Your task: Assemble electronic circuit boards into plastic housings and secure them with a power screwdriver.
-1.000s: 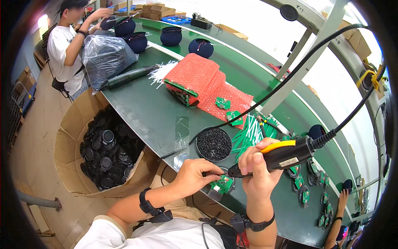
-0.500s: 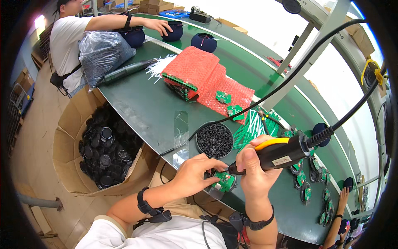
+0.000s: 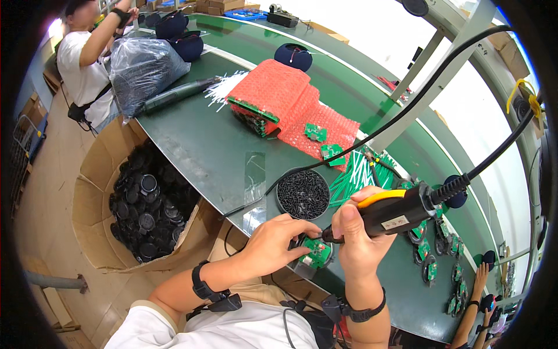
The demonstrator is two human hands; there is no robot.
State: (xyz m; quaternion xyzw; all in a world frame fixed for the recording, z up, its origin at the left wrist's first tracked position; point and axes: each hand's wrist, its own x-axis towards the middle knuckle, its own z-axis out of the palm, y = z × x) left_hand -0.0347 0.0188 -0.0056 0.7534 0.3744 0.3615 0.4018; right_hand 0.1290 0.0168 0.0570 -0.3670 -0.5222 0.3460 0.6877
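Note:
My right hand (image 3: pixel 363 238) is wrapped round a black electric screwdriver (image 3: pixel 401 214) with an orange lever, its cable running up to the right. The tool's tip points left at a green circuit board (image 3: pixel 318 252), close to my left fingertips; exact contact is hidden. My left hand (image 3: pixel 276 241) is closed on the board, which sits on a dark round part at the table's near edge, thumb against its left side. Just beyond my hands stands a round dish of small black screws (image 3: pixel 302 195).
Red bubble wrap (image 3: pixel 270 87) with stacked boards lies beyond the dish, beside green and white cable ties (image 3: pixel 354 180). Several board assemblies (image 3: pixel 429 270) lie right. A carton of black round parts (image 3: pixel 93 215) stands left. Dark blue pouches (image 3: pixel 293 56) sit on the far belt. Co-workers' arms (image 3: pixel 474 308) show.
The co-worker at the far left has drawn an arm back from the belt and raised both hands. One dark blue pouch has moved right along the belt. My hands hold almost the same place.

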